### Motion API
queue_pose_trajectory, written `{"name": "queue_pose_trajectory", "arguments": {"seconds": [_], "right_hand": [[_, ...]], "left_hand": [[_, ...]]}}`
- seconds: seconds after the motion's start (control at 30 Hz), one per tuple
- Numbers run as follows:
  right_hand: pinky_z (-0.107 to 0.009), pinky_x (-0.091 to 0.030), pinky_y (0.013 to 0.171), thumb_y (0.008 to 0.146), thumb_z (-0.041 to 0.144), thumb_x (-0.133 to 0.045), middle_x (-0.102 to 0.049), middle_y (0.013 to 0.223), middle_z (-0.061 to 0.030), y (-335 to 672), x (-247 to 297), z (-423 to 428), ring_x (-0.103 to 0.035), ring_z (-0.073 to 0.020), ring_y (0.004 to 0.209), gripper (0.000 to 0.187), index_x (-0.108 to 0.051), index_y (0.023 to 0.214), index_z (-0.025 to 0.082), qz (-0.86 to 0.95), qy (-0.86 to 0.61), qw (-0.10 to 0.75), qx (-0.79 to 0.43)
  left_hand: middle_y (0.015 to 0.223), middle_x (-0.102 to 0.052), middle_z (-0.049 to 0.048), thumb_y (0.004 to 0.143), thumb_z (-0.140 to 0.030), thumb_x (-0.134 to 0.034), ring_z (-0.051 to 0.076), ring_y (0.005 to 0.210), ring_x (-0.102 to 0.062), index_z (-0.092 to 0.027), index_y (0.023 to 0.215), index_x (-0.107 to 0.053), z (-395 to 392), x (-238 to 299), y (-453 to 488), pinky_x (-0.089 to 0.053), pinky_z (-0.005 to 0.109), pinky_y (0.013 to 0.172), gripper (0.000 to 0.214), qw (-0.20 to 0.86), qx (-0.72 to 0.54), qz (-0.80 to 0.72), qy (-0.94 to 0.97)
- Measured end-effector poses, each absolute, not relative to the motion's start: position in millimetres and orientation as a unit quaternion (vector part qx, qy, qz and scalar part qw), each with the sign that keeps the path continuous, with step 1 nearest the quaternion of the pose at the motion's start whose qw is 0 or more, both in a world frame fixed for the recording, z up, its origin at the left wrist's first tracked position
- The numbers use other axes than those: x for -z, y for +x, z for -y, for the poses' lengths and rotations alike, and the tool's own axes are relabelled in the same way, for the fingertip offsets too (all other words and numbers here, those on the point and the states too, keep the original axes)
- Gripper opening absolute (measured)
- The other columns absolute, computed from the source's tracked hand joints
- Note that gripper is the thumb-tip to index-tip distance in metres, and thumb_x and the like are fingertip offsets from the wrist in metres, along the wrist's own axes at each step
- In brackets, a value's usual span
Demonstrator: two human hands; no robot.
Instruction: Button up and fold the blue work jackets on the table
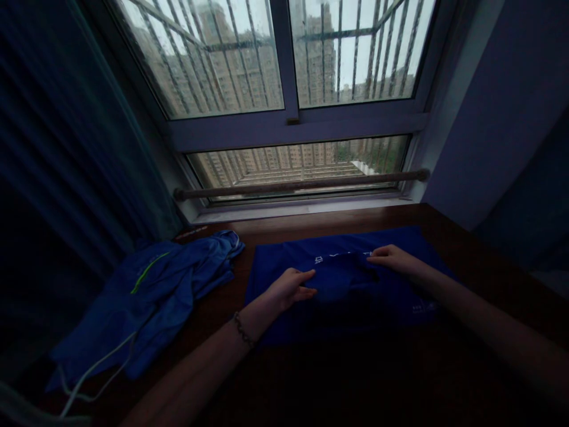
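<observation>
A blue garment (284,320) with white lettering lies spread and partly folded on the dark wooden surface before me. My right hand (389,259) pinches its fabric beside the lettering, thumb and fingers pressed together. To the left of that, my left hand (291,289) rests at the cloth with thumb and fingers apart, and I see nothing held between them. The fabric between the two hands sags into a dark fold. Deep shadow hides the garment's near edge.
A crumpled blue garment (171,284) with a yellow-green stripe lies at the left. A white cord (100,362) crosses it. Behind the wooden surface (333,216) are a metal rail (297,186) and a barred window. A blue curtain (80,136) hangs on the left.
</observation>
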State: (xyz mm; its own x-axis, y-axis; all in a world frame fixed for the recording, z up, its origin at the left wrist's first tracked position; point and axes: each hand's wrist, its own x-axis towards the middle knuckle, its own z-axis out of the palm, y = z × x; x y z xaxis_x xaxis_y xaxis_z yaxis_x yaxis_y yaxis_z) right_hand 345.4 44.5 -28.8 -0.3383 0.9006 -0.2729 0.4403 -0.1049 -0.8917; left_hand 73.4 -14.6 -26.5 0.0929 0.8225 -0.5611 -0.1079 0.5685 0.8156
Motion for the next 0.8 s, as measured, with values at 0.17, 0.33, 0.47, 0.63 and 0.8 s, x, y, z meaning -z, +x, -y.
{"name": "queue_pose_trajectory", "arguments": {"seconds": [0.17, 0.33, 0.47, 0.63, 0.8], "right_hand": [[-0.028, -0.048, 0.062, 0.069, 0.032, -0.056, -0.064, 0.067, -0.0023, 362.7, 35.6, -46.4, -0.060, -0.0149, 0.060, 0.016, -0.056, 0.073, 0.016, 0.477, -0.476, 0.305, -0.673], [-0.032, -0.048, 0.067, 0.073, 0.040, -0.048, -0.064, 0.073, -0.0049, 381.6, 44.5, -47.4, -0.061, -0.0186, 0.068, 0.025, -0.057, 0.074, 0.016, 0.481, -0.499, 0.241, -0.680], [-0.030, -0.045, 0.068, 0.067, 0.039, -0.056, -0.062, 0.076, -0.0038, 371.2, 23.8, -37.6, -0.057, -0.0183, 0.072, 0.023, -0.056, 0.075, 0.017, 0.662, -0.575, 0.312, -0.365], [-0.026, -0.043, 0.063, 0.075, 0.037, -0.050, -0.059, 0.081, -0.0012, 324.1, -17.7, 0.1, -0.054, -0.0148, 0.072, 0.022, -0.054, 0.090, 0.021, 0.812, -0.436, 0.276, -0.272], [-0.022, -0.038, 0.056, 0.074, 0.012, -0.046, -0.054, 0.077, -0.0017, 277.6, -5.8, 46.0, -0.050, -0.0115, 0.066, 0.017, -0.050, 0.090, 0.017, 0.872, -0.381, 0.284, -0.119]], "left_hand": [[0.043, -0.042, -0.0063, 0.075, -0.004, -0.048, 0.002, 0.032, -0.045, -0.013, 0.063, -0.042, 9.9, 32.4, 61.4, -0.034, 0.006, 0.032, 0.016, 0.725, -0.415, -0.508, 0.208], [0.050, -0.046, -0.0045, 0.076, 0.002, -0.041, 0.002, 0.039, -0.050, -0.012, 0.067, -0.043, 22.3, 37.2, 46.6, -0.039, 0.004, 0.038, 0.017, 0.757, -0.461, -0.437, 0.152], [0.060, -0.052, -0.0024, 0.075, -0.002, -0.048, 0.003, 0.043, -0.053, -0.013, 0.078, -0.046, 36.3, 39.1, 47.7, -0.041, 0.007, 0.039, 0.011, 0.780, -0.457, -0.384, 0.188], [0.063, -0.051, -0.0038, 0.071, -0.007, -0.055, 0.004, 0.044, -0.053, -0.017, 0.086, -0.045, 44.6, 35.0, 56.1, -0.043, 0.012, 0.041, 0.020, 0.759, -0.470, -0.386, 0.234], [0.072, -0.049, -0.0014, 0.071, -0.024, -0.059, 0.009, 0.052, -0.056, -0.019, 0.094, -0.041, 54.7, 26.5, 67.3, -0.043, 0.018, 0.044, 0.029, 0.682, -0.473, -0.462, 0.313]]}}
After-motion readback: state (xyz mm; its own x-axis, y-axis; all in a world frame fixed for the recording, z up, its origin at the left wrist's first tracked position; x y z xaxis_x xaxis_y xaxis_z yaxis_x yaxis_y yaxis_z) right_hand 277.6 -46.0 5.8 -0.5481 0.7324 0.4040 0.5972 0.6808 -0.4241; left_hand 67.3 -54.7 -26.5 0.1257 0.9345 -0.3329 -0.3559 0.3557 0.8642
